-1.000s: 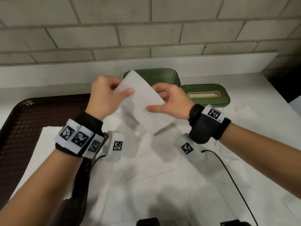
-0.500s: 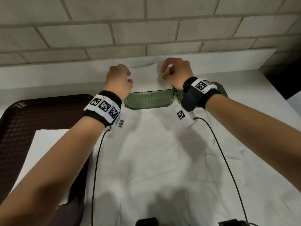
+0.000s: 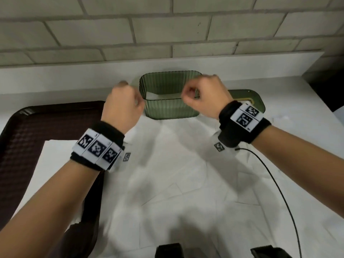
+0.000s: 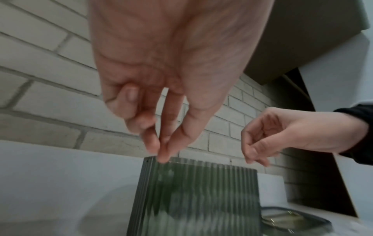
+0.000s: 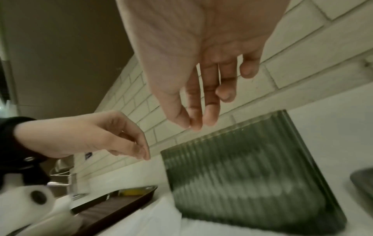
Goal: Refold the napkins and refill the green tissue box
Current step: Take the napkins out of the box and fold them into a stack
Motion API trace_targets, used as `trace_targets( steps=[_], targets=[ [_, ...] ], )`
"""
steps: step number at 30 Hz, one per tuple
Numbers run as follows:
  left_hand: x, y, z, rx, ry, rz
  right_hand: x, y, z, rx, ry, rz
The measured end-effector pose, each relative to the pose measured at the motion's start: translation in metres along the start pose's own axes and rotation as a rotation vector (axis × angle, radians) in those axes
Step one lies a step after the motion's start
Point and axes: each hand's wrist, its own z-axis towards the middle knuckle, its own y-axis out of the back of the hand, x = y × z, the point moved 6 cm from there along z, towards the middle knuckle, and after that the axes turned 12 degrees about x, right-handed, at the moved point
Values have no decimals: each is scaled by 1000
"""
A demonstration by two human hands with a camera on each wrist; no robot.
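Note:
The ribbed green tissue box [image 3: 171, 107] stands open-topped at the back of the counter, with a white folded napkin [image 3: 158, 95] lying inside it. Its green lid [image 3: 258, 101] lies flat to the right of it. My left hand [image 3: 122, 105] hovers at the box's left rim, and my right hand [image 3: 202, 95] at its right rim. In the left wrist view the left hand [image 4: 161, 148] has loose fingertips just above the box [image 4: 193, 199] and holds nothing. The right hand [image 5: 195, 118] points its fingers down over the box [image 5: 252, 175], also empty.
Crumpled white napkins [image 3: 176, 174] cover the counter in front of the box. A dark brown tray [image 3: 37, 127] sits at the left with a white sheet [image 3: 46, 164] on it. A black cable [image 3: 279, 183] runs along the right. A brick wall stands close behind.
Both hands carried the folded napkin from mid-air over the counter up to the green box and let go of it. The napkin now lies inside the box and both hands are empty.

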Motion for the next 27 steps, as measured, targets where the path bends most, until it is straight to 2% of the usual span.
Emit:
trace_targets(
  steps=[3,6,8,11,17,22,24,27],
  targets=[
    [10,-32,-17,269,50,94,7,-29,-19,237,-56,-36],
    [6,-65,-28,598,-49,149,6,-70,-27,516,-15,-105],
    [1,-79,-34,705,-98,261,4,-90,-29,630,33,-210],
    [-1,-88,-34,722,-99,383,1,-98,-28,653,40,-282],
    [-6,-84,-27,683,-107,397,5,-92,-27,571,80,-289],
    [-10,-80,-25,696,-118,360,1,-96,-26,649,43,-345],
    [-10,-78,-25,704,-97,374,4,-94,-24,652,34,-353],
    [-7,-75,-22,652,-145,355,6,-88,-23,609,38,-382]
  ],
)
